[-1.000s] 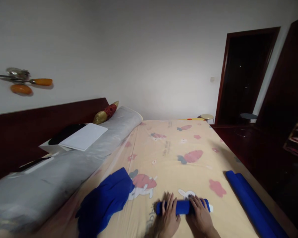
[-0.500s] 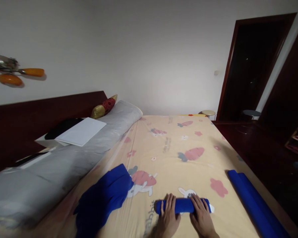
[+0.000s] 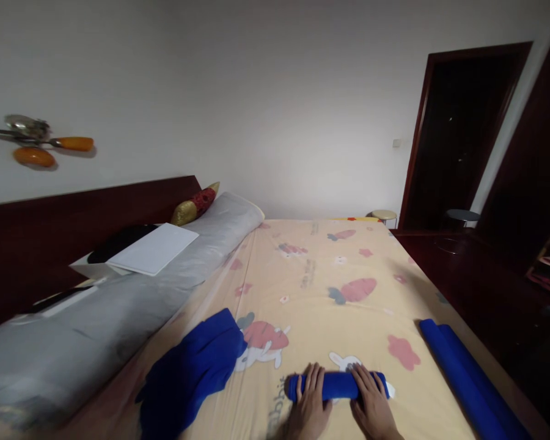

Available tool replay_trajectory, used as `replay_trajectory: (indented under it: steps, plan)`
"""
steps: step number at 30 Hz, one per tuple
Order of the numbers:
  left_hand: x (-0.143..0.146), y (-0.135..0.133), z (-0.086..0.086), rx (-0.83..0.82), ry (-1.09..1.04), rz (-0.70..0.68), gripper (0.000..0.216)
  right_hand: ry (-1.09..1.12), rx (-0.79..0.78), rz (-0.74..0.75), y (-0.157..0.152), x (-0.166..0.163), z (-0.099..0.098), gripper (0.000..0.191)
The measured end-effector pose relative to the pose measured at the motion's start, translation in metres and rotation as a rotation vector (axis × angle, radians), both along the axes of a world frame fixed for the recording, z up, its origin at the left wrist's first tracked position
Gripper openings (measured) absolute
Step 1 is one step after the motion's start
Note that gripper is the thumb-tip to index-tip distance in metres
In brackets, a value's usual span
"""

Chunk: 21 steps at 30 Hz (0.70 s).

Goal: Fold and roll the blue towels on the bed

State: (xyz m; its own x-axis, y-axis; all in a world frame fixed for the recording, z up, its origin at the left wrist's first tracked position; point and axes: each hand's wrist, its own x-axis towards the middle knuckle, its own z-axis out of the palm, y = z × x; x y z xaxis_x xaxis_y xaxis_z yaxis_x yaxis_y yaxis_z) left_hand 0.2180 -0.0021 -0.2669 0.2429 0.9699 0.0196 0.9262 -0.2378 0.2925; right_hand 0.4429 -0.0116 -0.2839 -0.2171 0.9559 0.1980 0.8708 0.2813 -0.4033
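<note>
A tight roll of blue cloth (image 3: 340, 385) lies crosswise near the front of the bed. My left hand (image 3: 310, 397) is curled over its left part, fingers on top and thumb on the near side. Over the right part my right hand (image 3: 370, 400) rests the same way, its fingers bent around the roll. Both ends of the roll stick out a little past the hands. To the left a crumpled blue cloth (image 3: 190, 366) is spread on the sheet. A long folded strip of blue cloth (image 3: 470, 376) lies along the right side of the bed.
Beneath everything is a cream bed sheet (image 3: 311, 330) with rabbits and carrots. A long grey pillow (image 3: 142, 305) runs along the headboard (image 3: 50, 214), with a white flat box (image 3: 153, 249) on it. Two stools, one beige (image 3: 384, 215) and one dark (image 3: 462, 215), stand beyond the bed.
The view has tilted slightly, so most of the scene sits a little lower. Both hands stay on the rolled cloth, with no clear movement along the bed.
</note>
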Motion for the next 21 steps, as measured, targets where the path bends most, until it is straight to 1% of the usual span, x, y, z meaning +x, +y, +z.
replay_trajectory:
  steps: [2, 3, 5, 7, 10, 12, 14, 18, 20, 21]
  plan:
    - [-0.01, 0.004, 0.005, 0.001, 0.024, -0.049, 0.071, -0.007, -0.041, 0.011, 0.004, 0.008, 0.006, 0.063]
    - [-0.017, 0.006, 0.006, 0.007, 0.041, -0.06, 0.07, -0.016, -0.063, -0.017, 0.004, 0.014, 0.007, 0.063]
    - [-0.033, 0.008, 0.006, 0.042, 0.083, -0.035, 0.068, -0.028, -0.085, -0.115, 0.003, 0.027, 0.006, 0.06]
    - [-0.05, 0.007, 0.004, 0.058, 0.122, 0.021, 0.069, -0.017, -0.077, -0.179, -0.001, 0.037, -0.001, 0.057]
    - [-0.064, 0.007, 0.0, 0.045, 0.129, 0.042, 0.07, 0.008, -0.063, -0.185, -0.007, 0.044, -0.009, 0.057]
    - [-0.065, 0.009, 0.001, 0.049, 0.116, 0.046, 0.069, 0.007, -0.09, -0.199, -0.008, 0.043, -0.003, 0.056]
    - [-0.062, 0.014, 0.001, 0.056, 0.106, 0.061, 0.069, -0.002, -0.135, -0.204, -0.006, 0.04, 0.013, 0.056]
    - [-0.061, 0.022, -0.004, 0.002, 0.106, 0.049, 0.066, 0.038, -0.198, -0.173, 0.003, 0.037, 0.057, 0.064]
    - [-0.062, 0.023, -0.007, 0.002, 0.106, 0.068, 0.062, 0.094, -0.195, -0.123, 0.006, 0.038, 0.082, 0.06]
    - [-0.062, 0.024, -0.008, 0.028, 0.098, 0.084, 0.06, 0.119, -0.188, -0.091, 0.007, 0.04, 0.095, 0.056]
